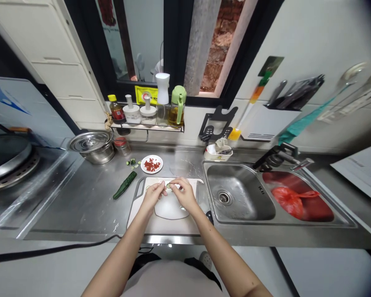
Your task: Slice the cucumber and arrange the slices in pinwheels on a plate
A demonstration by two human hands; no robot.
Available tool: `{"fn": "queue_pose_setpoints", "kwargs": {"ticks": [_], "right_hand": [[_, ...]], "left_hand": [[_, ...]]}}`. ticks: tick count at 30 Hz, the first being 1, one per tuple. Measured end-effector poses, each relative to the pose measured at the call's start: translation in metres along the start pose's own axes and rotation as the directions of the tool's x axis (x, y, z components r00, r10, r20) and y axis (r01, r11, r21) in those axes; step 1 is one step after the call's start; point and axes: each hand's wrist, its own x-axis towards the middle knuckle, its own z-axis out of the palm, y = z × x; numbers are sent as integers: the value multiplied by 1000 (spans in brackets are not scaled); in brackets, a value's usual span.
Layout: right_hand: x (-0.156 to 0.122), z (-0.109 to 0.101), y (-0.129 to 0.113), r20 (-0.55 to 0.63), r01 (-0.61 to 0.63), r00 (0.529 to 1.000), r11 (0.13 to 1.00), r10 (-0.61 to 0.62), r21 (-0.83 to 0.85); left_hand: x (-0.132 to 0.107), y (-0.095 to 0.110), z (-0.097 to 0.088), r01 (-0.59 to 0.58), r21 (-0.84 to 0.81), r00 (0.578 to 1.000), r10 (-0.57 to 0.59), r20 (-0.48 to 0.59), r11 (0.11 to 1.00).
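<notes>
My right hand point(184, 193) pinches a thin cucumber slice point(168, 186) at its fingertips. Close beside it, my left hand point(155, 193) has thumb and fingers pressed together; whatever is in them is too small to make out. Both hands are above the far part of a white plate point(171, 209) with a dark rim. Under the plate lies a pale cutting board point(160, 227) with a grey handle at its left. A piece of cucumber point(125, 185) rests on the steel counter to the left, and cut cucumber bits point(132, 163) lie behind it.
A small white plate of chopped red pieces point(152, 164) stands behind the board. A black knife handle point(209, 217) shows at the board's right, beside the sink point(241, 194). A lidded steel pot point(92, 146) and a jar point(122, 145) stand at the back left, near a seasoning shelf point(148, 127).
</notes>
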Motion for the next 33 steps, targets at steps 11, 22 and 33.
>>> {"fn": "queue_pose_setpoints", "kwargs": {"ticks": [11, 22, 33], "right_hand": [[-1, -18, -4, 23, 194, 981, 969, -193, -152], [-2, -23, 4, 85, 275, 961, 945, -263, -177], [-3, -22, -3, 50, 237, 971, 956, -232, -171]], "left_hand": [[0, 4, 5, 494, -303, 848, -375, 374, 815], [5, 9, 5, 481, -326, 861, -368, 351, 814], [-1, 9, 10, 161, -217, 972, -117, 202, 963]]}}
